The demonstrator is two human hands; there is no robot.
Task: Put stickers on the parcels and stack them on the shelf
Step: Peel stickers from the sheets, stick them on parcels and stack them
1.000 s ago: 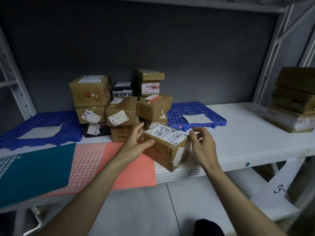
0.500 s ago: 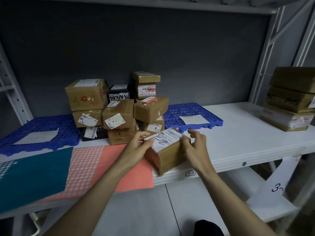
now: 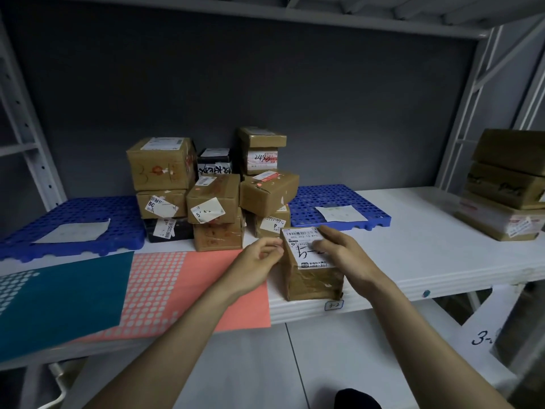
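A brown parcel [image 3: 312,280] with a white shipping label stands at the front edge of the white shelf [image 3: 442,255], its label facing me. My left hand [image 3: 256,261] is at its upper left edge, fingers curled against the box. My right hand [image 3: 345,252] lies across the label, thumb on the front and fingers over the top. A salmon sticker sheet [image 3: 177,287] with white dots lies just left of the parcel, partly under a teal sheet [image 3: 59,299].
A pile of labelled parcels [image 3: 215,199] stands behind, between two blue perforated mats [image 3: 73,214] [image 3: 339,199], each with a paper on it. Another parcel stack [image 3: 507,184] sits at the far right. Shelf uprights rise at both sides.
Both hands have turned the parcel from lying askew to standing with its label towards me. My right hand moved from the box's right side onto the label.
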